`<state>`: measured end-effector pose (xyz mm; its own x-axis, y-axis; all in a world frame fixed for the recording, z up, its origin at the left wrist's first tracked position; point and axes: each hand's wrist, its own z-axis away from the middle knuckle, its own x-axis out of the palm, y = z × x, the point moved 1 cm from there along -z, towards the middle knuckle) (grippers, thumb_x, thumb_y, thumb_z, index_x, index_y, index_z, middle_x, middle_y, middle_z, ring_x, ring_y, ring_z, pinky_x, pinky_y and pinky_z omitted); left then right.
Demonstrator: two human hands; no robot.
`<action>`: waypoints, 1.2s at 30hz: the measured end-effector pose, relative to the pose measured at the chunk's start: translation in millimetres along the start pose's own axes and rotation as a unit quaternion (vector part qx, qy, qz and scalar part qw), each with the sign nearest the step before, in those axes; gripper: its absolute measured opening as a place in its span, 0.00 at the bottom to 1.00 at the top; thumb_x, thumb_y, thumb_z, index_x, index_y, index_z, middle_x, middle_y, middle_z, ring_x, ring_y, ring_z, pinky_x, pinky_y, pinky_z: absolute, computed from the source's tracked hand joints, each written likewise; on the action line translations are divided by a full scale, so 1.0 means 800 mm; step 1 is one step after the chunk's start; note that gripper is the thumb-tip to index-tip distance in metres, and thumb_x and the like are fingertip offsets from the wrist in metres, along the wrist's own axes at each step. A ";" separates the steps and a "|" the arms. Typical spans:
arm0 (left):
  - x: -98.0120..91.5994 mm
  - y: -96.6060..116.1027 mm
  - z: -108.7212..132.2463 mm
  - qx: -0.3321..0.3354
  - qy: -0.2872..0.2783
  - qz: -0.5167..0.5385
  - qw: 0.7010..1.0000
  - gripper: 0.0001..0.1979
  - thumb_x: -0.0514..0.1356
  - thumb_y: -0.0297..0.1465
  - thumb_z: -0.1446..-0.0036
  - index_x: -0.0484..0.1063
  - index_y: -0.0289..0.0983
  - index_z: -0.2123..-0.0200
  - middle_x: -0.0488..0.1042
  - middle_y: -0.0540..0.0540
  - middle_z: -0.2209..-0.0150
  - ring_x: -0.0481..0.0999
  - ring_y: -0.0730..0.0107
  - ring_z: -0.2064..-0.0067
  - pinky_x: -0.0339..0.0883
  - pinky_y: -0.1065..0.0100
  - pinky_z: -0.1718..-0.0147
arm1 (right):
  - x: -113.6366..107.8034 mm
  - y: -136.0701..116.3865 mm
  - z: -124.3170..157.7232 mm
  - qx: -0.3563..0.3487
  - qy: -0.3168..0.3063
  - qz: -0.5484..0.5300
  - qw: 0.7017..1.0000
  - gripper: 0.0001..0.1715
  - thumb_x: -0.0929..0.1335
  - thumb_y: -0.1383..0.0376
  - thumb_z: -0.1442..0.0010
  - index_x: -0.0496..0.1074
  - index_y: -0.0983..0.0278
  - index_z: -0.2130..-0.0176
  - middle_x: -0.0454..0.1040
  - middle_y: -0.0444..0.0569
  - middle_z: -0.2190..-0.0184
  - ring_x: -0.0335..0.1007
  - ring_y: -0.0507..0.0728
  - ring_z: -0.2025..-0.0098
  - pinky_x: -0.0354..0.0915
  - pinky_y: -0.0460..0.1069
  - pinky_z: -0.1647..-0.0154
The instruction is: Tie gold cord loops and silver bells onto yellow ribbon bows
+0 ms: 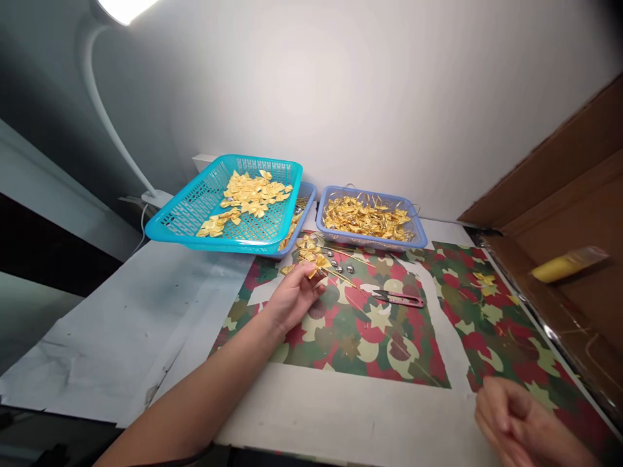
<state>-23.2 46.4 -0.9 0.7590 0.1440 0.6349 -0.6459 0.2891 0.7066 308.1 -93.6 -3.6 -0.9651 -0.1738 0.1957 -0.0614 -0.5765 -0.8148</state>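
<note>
My left hand [296,298] is closed at the fingertips on a yellow ribbon bow [318,261], above the camouflage-patterned sheet. More yellow bows [306,242] lie just beyond it, with thin gold ties [348,280] stretching to the right. Several small silver bells [350,268] rest beside these ties. Thread snips [399,298] with a pink handle lie to the right of my left hand. At the lower right is my right hand [516,418], its fingers curled and pressed together, slightly blurred. Whatever it might hold is hidden.
A turquoise basket [221,243] with yellow bows sits partly over a blue basket [311,194]. Another blue basket [372,244] holds bows with gold ties. A white lamp [104,110] stands at left. A yellow tube [559,264] and brown cardboard [574,162] are at right.
</note>
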 end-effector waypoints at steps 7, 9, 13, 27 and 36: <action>0.004 -0.001 0.012 -0.035 -0.062 0.028 0.997 0.12 0.67 0.28 0.58 0.64 0.37 0.75 0.69 0.53 0.71 0.72 0.74 0.68 0.64 0.73 0.72 | -0.051 -0.044 -0.043 -0.053 0.125 -0.062 0.989 0.19 0.78 0.53 0.54 0.71 0.62 0.71 0.58 0.39 0.83 0.53 0.46 0.81 0.55 0.41 0.81; 0.005 -0.002 0.014 -0.041 -0.073 0.028 0.996 0.12 0.67 0.28 0.58 0.64 0.37 0.74 0.69 0.52 0.71 0.72 0.73 0.67 0.63 0.72 0.71 | -0.054 -0.046 -0.050 -0.042 0.127 -0.044 0.990 0.20 0.78 0.53 0.55 0.72 0.62 0.71 0.59 0.39 0.82 0.53 0.47 0.80 0.55 0.42 0.81; 0.008 0.003 0.021 -0.040 -0.107 0.021 0.993 0.13 0.67 0.31 0.57 0.64 0.37 0.74 0.68 0.52 0.69 0.70 0.73 0.66 0.63 0.72 0.71 | -0.043 -0.045 -0.058 0.009 0.090 0.029 0.995 0.20 0.76 0.51 0.52 0.71 0.63 0.68 0.61 0.39 0.81 0.58 0.48 0.80 0.57 0.44 0.80; 0.015 -0.004 0.051 -0.215 -0.424 -0.102 0.874 0.16 0.71 0.37 0.60 0.68 0.36 0.83 0.71 0.46 0.72 0.73 0.67 0.72 0.65 0.67 0.74 | -0.020 -0.127 -0.164 -0.142 0.194 0.129 0.962 0.24 0.77 0.52 0.59 0.69 0.64 0.71 0.63 0.38 0.83 0.57 0.46 0.83 0.55 0.43 0.82; 0.013 -0.012 0.029 -0.115 -0.183 -0.131 0.968 0.08 0.65 0.29 0.56 0.68 0.36 0.79 0.69 0.48 0.68 0.69 0.72 0.66 0.67 0.69 0.64 | 0.082 -0.123 -0.120 -0.237 0.131 0.055 0.961 0.20 0.73 0.55 0.49 0.77 0.63 0.60 0.70 0.45 0.72 0.65 0.50 0.72 0.66 0.46 0.71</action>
<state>-11.3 22.9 6.2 0.7877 -0.2947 0.5411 -0.3682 0.4789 0.7969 226.2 28.5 36.9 -0.9995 0.0304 0.0001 -0.0040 -0.1274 -0.9918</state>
